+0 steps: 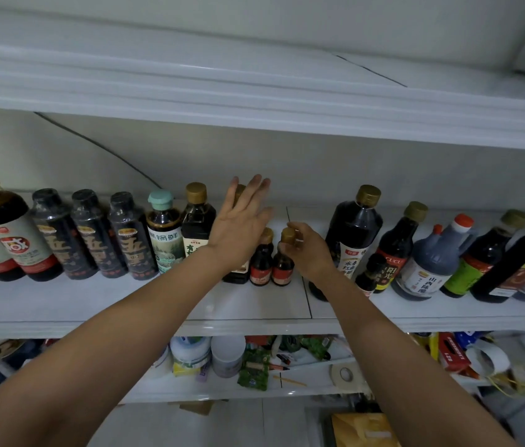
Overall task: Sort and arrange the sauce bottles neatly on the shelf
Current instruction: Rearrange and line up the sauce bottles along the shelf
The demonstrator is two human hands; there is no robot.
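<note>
A row of dark sauce bottles stands along the white shelf [254, 304]. My right hand [308, 250] pinches the gold cap of a small dark bottle with a red label [282, 269]. A matching small bottle [262, 262] stands touching it on the left. My left hand [242, 221] is raised with straight fingers in front of a tall gold-capped bottle [238, 272], which it mostly hides. Left of that stand a square dark bottle [197, 221] and a teal-capped bottle [163, 233]. A big gold-capped bottle [353, 233] stands just right of my right hand.
Three black-wrapped bottles [93, 237] and two white-labelled ones [12, 240] fill the shelf's left. Red-capped vinegar jug [432, 262] and more bottles crowd the right. A bare shelf board [254, 91] hangs overhead. The lower shelf [222, 388] holds tubs, tape and packets.
</note>
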